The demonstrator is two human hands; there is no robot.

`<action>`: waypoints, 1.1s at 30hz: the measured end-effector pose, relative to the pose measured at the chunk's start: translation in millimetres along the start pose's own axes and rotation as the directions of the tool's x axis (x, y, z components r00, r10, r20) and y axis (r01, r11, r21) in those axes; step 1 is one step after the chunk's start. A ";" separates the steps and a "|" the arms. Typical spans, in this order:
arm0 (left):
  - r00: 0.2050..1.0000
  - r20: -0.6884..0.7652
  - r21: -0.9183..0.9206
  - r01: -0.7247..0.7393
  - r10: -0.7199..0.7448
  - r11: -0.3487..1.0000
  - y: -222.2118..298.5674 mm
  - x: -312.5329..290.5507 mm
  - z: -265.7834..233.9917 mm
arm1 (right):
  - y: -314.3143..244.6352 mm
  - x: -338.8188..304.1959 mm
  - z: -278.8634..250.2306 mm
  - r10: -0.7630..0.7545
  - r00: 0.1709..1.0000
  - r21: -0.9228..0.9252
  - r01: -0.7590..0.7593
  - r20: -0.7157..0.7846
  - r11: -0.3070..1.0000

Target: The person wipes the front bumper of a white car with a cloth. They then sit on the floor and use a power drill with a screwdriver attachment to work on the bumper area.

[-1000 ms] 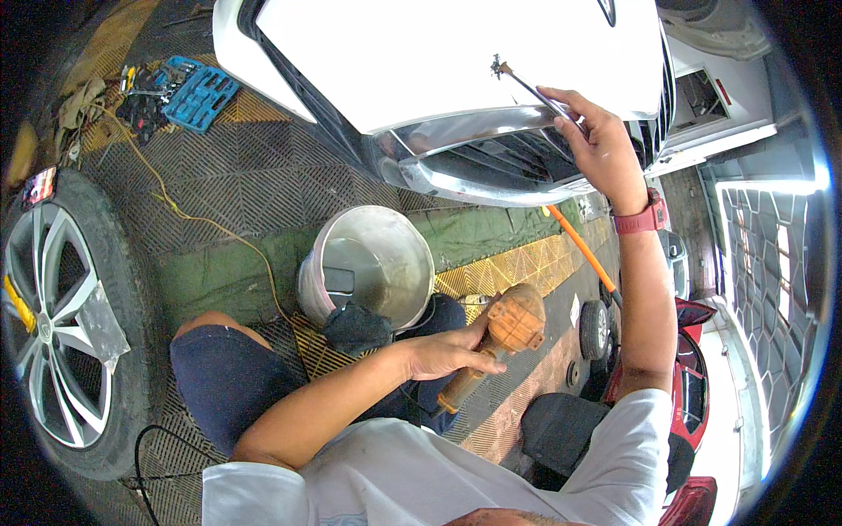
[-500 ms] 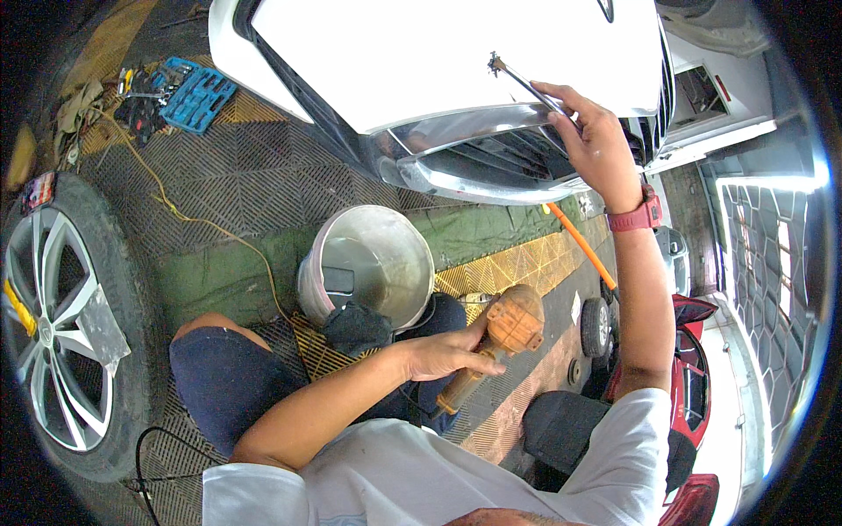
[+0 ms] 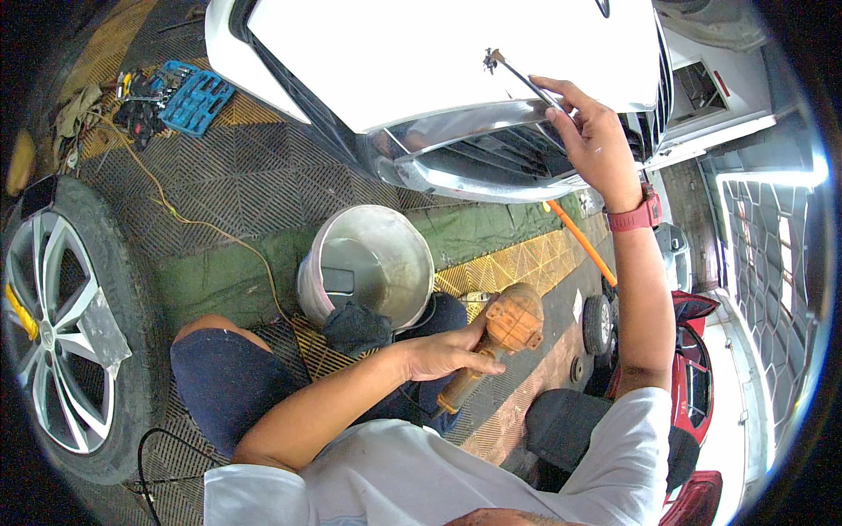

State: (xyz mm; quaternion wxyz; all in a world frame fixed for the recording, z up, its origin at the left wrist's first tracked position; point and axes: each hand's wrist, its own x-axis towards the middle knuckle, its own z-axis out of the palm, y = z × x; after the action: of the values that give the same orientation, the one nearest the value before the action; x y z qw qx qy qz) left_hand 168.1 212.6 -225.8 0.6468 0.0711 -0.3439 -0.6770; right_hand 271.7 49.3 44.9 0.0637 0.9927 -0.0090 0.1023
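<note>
My right hand pinches a slim brush-like tool with a shiny shaft and a brownish tip. Its tip is at a small black mark on the white car body panel; whether it touches cannot be made out. Below that hand is the bumper's chrome-edged grille opening. Closer to my body, my left hand is wrapped round the handle of a worn orange power tool, its round head pointing up and away from me.
A pale bucket holding a dark block stands before my knees, a black cloth at its rim. Left lies a wheel with a dark phone-like slab on it. A yellow cord leads toward a blue tool case. An orange bar leans right.
The brush-like tool's tip has shifted slightly up and to the right against the black mark. On the wheel, the slab's colourful face has gone dark. My left hand keeps its hold.
</note>
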 end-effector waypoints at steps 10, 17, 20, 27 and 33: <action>1.000 0.012 -0.016 0.002 -0.002 1.000 -8.2 3.1 -3.7 | -1.7 3.3 1.0 -0.044 0.999 -0.056 0.044 -0.002 0.997; 1.000 0.012 -0.013 -0.004 0.004 1.000 -1.9 0.0 -1.0 | 6.7 1.9 5.9 -0.074 0.997 -0.030 0.073 -0.025 0.997; 1.000 0.010 -0.017 0.007 -0.007 1.000 -0.4 -0.9 -2.3 | -3.4 2.2 0.4 0.012 1.000 -0.020 -0.012 0.020 1.000; 1.000 0.013 -0.026 -0.020 0.021 0.999 -1.7 1.0 -3.9 | 0.2 -0.4 2.7 -0.033 0.999 0.009 0.033 -0.006 0.999; 1.000 0.014 -0.027 -0.014 0.014 1.000 -1.7 1.3 -2.8 | 5.0 -4.7 6.4 -0.060 0.998 -0.042 0.059 -0.023 0.997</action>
State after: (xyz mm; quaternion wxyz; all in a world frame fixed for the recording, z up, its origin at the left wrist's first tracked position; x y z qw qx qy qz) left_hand 168.0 210.2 -228.4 0.6499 0.0552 -0.3397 -0.6776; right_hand 268.3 43.5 38.4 0.0874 0.9897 0.0192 0.1120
